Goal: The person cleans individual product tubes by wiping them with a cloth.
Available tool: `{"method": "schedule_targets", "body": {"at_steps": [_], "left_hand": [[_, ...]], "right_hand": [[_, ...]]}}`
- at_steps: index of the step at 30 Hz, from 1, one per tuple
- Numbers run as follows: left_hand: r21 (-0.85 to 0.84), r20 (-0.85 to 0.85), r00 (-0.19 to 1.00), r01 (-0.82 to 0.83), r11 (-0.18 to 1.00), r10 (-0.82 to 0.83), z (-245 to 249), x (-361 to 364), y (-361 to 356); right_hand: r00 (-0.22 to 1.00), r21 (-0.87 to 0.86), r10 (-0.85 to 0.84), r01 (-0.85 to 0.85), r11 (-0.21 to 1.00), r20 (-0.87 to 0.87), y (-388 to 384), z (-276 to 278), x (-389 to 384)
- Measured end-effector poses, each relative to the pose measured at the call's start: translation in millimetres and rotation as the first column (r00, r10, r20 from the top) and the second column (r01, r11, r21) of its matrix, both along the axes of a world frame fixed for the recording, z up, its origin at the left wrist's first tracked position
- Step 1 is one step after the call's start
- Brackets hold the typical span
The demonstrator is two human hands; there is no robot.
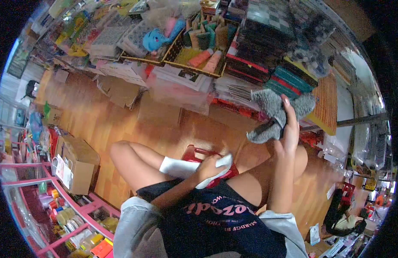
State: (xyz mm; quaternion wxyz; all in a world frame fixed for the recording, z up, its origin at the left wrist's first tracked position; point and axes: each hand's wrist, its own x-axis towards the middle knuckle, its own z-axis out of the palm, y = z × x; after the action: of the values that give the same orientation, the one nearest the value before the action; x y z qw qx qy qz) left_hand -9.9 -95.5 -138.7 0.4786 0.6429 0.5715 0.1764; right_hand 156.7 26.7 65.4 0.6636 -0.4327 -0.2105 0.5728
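My right hand (289,129) is raised at the right, its fingers and thumb closed on a grey fuzzy cloth (272,105). The cloth is bunched, with loose ends spreading to both sides and downward. It hangs in front of the stacked goods on the shelf. Low in the middle, my left hand (207,168) is wrapped over a foot in a white sock (222,165), at the end of my bent leg. Under that foot a red plastic item (192,153) shows in part; the rest of it is hidden.
A yellow basket (181,53) with tubes and small packs stands ahead, beside a blue plush toy (156,39). Teal and red boxes (289,81) are stacked at right. A cardboard box (80,163) and a pink rack (85,210) stand at left. Wooden floor (95,112) lies between.
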Motion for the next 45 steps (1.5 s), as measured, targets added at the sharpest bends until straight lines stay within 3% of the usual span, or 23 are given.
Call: {"method": "schedule_targets", "body": {"at_steps": [2,4,5,6,7,9,11,12,14,17,24,26,28,30,32,34,35,36,38,40,41,42,45], "left_hand": [[0.108,0.221,0.912,-0.376,0.920,0.346,7.6,-5.0,15.1],[0.351,0.240,0.888,-0.457,0.817,0.393,47.4,-36.5,67.2],[0.648,0.244,0.868,-0.478,0.593,0.433,69.3,-43.9,102.9],[0.402,0.165,0.830,-0.549,0.733,0.532,106.4,-50.2,128.4],[0.687,0.287,0.807,-0.549,0.477,0.516,114.2,-55.1,161.3],[0.887,0.060,0.804,-0.315,0.338,0.591,146.0,-65.3,212.4],[0.816,-0.130,0.834,-0.216,0.536,0.536,149.9,-73.2,259.1],[0.817,-0.128,0.837,-0.216,0.535,0.533,150.3,-74.7,276.4],[0.445,-0.554,0.753,-0.092,0.891,0.355,150.1,-76.3,307.6],[0.472,-0.591,0.723,-0.048,0.880,0.357,104.5,-91.1,340.2],[0.504,-0.662,0.705,0.168,0.847,0.254,127.8,-101.3,314.1],[0.877,-0.203,0.842,-0.071,0.476,0.500,154.9,-85.4,267.2],[0.807,0.089,0.905,-0.310,0.502,0.416,170.8,-74.5,233.0],[0.352,0.447,0.824,-0.520,0.778,0.349,165.1,-59.9,193.7],[0.054,0.609,0.717,-0.464,0.884,0.339,183.2,-37.0,154.8],[-0.044,0.826,0.533,-0.261,0.964,0.183,158.2,-26.0,140.5],[-0.103,0.827,0.538,-0.145,0.984,0.166,156.6,-21.2,130.2],[-0.155,0.829,0.540,-0.029,0.987,0.146,156.8,-17.7,121.7],[-0.222,0.835,0.532,0.091,0.971,0.141,149.2,-14.2,115.1],[-0.289,0.874,0.413,0.017,0.957,0.256,130.3,-5.1,106.5],[-0.389,0.899,0.292,0.190,0.901,0.327,125.6,-7.6,103.3],[-0.447,0.894,0.177,0.368,0.815,0.411,125.0,-9.9,101.4],[-0.521,0.853,0.233,0.352,0.777,0.466,123.2,-13.4,96.1]], "right_hand": [[0.999,-0.013,-0.007,0.007,1.000,0.035,-2.4,4.4,1.5],[1.000,-0.003,-0.013,0.014,1.000,0.028,-5.0,6.5,1.9],[1.000,0.007,-0.017,0.017,1.000,0.008,-6.4,6.9,2.4],[1.000,0.016,-0.018,0.018,1.000,-0.013,-7.8,8.0,1.9],[1.000,0.022,-0.018,0.018,1.000,-0.006,-8.5,12.2,-0.9],[1.000,0.014,-0.006,0.006,1.000,0.005,-10.4,16.5,-3.1],[1.000,-0.026,0.026,-0.026,0.999,0.005,-13.1,23.6,-2.4],[1.000,-0.024,0.023,-0.023,0.999,0.007,-15.0,22.7,-1.2],[0.996,0.001,-0.004,0.004,1.000,0.088,-16.7,20.0,2.9],[0.996,-0.026,0.001,0.001,1.000,0.084,-17.2,25.9,7.4],[0.997,-0.023,0.026,-0.025,0.999,0.077,-16.1,23.7,-0.1],[1.000,-0.030,0.013,-0.013,0.999,0.006,-14.7,24.7,-7.3],[0.980,0.061,-0.047,0.036,0.997,0.194,-10.7,25.1,-18.3],[0.964,-0.006,0.013,-0.012,1.000,0.264,-5.4,4.8,-21.2],[0.953,-0.162,0.114,-0.070,0.984,0.280,-2.3,-9.8,-27.3],[0.971,-0.084,0.102,-0.085,0.993,0.216,-0.1,-5.7,-51.1],[0.958,-0.009,0.117,-0.119,0.993,0.263,2.4,-15.0,-56.3],[0.943,-0.137,0.211,-0.181,0.974,0.259,0.0,-15.9,-57.5],[0.941,-0.105,0.208,-0.186,0.977,0.268,0.9,-5.1,-61.7],[0.920,-0.139,0.267,-0.236,0.962,0.287,4.2,-8.2,-57.6],[0.897,-0.178,0.326,-0.283,0.942,0.298,4.6,-11.4,-55.9],[0.895,-0.179,0.329,-0.286,0.942,0.301,5.5,-15.2,-56.2],[0.931,-0.061,0.136,-0.123,0.991,0.338,8.3,-19.7,-60.1]]}}
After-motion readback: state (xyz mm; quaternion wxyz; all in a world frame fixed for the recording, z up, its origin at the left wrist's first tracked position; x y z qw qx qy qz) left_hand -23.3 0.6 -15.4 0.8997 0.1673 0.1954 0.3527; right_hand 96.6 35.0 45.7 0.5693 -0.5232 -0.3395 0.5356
